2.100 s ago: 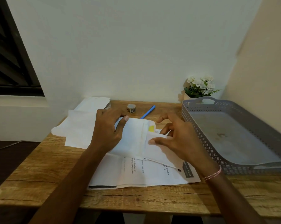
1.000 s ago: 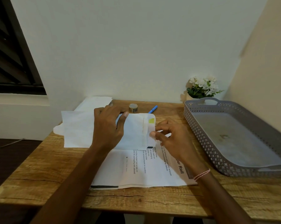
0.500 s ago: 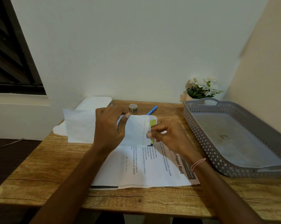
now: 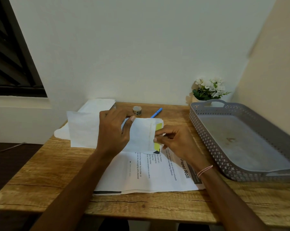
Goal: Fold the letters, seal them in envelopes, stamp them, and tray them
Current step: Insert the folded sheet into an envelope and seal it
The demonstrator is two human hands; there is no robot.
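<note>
Envelope (image 4: 141, 135): white, held just above the table (image 4: 40, 172) at mid-desk, its long axis running left to right; the open flap end points right, toward the tray (image 4: 207, 139).
Strip (image 4: 158, 130): a yellow band on the flap at the envelope's right end, running across the short side — near edge to far edge.
Left hand (image 4: 113, 130): laid over the envelope's left-middle part, fingers curled over the far edge and thumb pressed on its face; it grips the envelope.
Right hand (image 4: 172, 140): at the flap end, thumb and forefinger pinched together on the edge by the strip; the other fingers are curled loosely. A pink string band sits on this wrist.
Letters (image 4: 157, 174): printed sheets flat on the table under the envelope, nearer the person, their text lines running away from the viewer.
Other envelopes (image 4: 84, 130): white, lying at the left behind the left hand, partly over the table edge.
Tray: grey, perforated walls, at the right, well apart from the envelope.
Tape roll (image 4: 137, 110): upright at the back of the table.
Pen (image 4: 156, 112): blue, just right of the roll, lying on a diagonal.
Flowers (image 4: 209, 88): white — at the back corner behind the tray.
</note>
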